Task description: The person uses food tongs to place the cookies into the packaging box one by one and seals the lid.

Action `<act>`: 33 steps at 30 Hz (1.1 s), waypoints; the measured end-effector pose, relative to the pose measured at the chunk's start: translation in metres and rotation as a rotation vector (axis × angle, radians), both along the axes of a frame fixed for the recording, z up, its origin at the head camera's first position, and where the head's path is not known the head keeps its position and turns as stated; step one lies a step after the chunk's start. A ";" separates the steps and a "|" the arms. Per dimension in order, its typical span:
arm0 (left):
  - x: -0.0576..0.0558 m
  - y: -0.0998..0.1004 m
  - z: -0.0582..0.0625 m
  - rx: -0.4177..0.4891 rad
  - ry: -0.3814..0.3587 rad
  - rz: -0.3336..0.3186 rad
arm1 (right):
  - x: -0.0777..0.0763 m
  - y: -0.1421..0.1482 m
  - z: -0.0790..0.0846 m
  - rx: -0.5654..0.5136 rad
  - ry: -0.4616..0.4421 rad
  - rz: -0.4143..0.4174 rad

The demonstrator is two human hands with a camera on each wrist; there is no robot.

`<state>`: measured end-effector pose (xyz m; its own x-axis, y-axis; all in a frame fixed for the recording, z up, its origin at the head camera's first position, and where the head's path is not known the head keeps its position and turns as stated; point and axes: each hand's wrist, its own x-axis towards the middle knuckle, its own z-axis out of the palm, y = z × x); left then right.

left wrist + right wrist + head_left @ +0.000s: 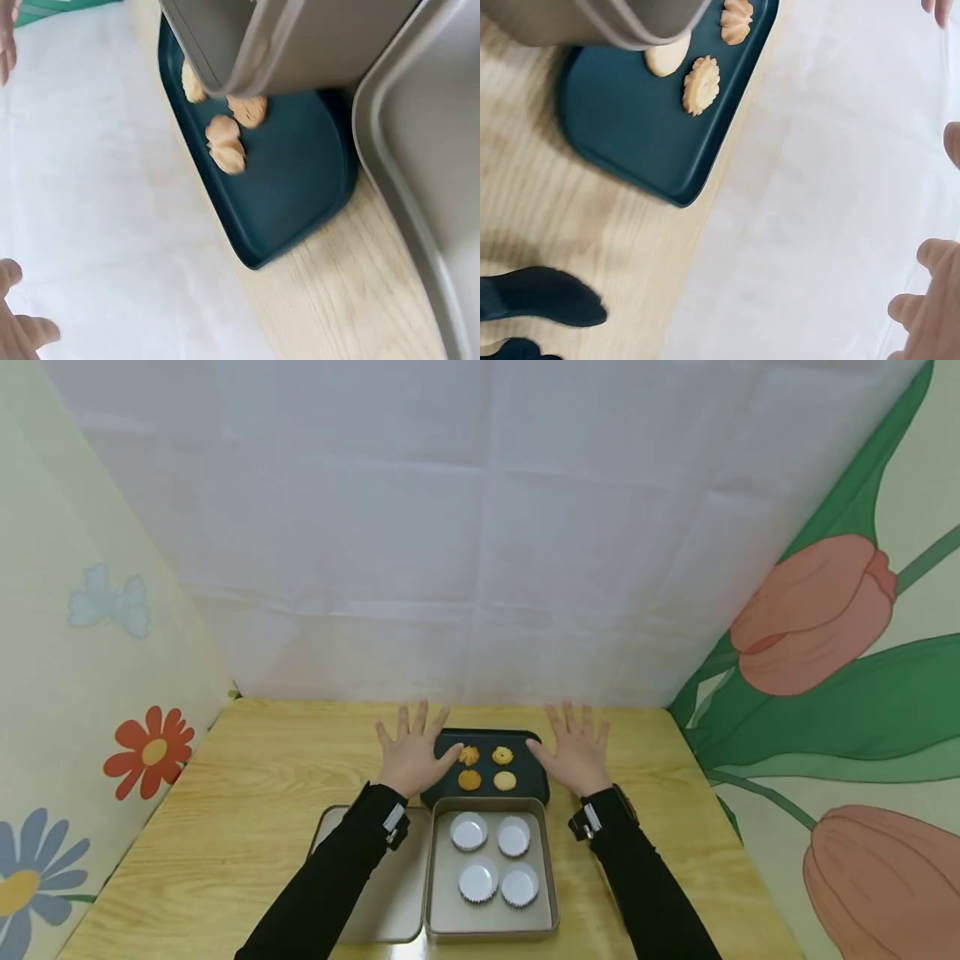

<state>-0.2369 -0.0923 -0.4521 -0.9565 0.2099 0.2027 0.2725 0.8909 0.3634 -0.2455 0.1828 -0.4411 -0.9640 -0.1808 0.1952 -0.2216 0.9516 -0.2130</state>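
Note:
My left hand [411,762], fingers spread, is over the left side of a dark green tray [486,767]. Spread the same way, my right hand [577,762] is by the tray's right edge. Neither hand holds anything. Cookies of several shapes lie on the tray: a ridged cookie [468,755], a ring-shaped one [502,755], a brown round one [469,780] and a pale smooth one [505,781]. In front of it, a deep square baking pan [491,923] overlaps the tray's near edge in the head view and contains several white fluted baking cups [478,880].
A shallow metal tray [390,906] lies left of the baking pan, partly hidden by my left sleeve. Everything stands on a wooden table [247,810]. A white cloth [420,568] hangs behind the table, and flower-patterned cloths flank it.

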 end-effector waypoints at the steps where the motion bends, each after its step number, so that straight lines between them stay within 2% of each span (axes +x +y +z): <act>1: 0.003 0.001 0.000 0.036 -0.005 -0.010 | 0.002 0.002 -0.002 -0.005 0.014 -0.005; 3: 0.013 0.002 0.000 0.123 -0.028 -0.032 | 0.009 0.007 -0.005 -0.019 0.040 -0.014; 6: 0.032 0.003 -0.003 0.271 -0.094 -0.056 | 0.020 0.014 -0.012 -0.030 0.058 -0.034; 8: 0.047 0.004 -0.007 0.335 -0.131 -0.051 | 0.026 0.019 -0.016 -0.043 0.058 -0.053; 10: 0.061 0.004 -0.012 0.353 -0.148 -0.032 | 0.032 0.024 -0.020 -0.056 0.057 -0.070; 15: 0.088 0.001 -0.030 0.235 -0.149 0.066 | 0.048 0.036 -0.031 -0.082 0.048 -0.100; 19: 0.102 0.000 -0.043 0.177 -0.223 0.142 | 0.063 0.046 -0.042 -0.093 0.032 -0.142; 27: 0.113 0.007 -0.058 0.138 -0.331 0.180 | 0.084 0.053 -0.064 -0.113 -0.147 -0.328; 33: 0.119 0.011 -0.065 0.056 -0.273 0.196 | 0.102 0.049 -0.082 -0.061 -0.199 -0.430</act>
<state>-0.1184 -0.0811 -0.5171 -0.9981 0.0129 -0.0604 -0.0156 0.8932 0.4493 -0.1436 0.2319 -0.5235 -0.9686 0.2485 -0.0031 0.2401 0.9325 -0.2697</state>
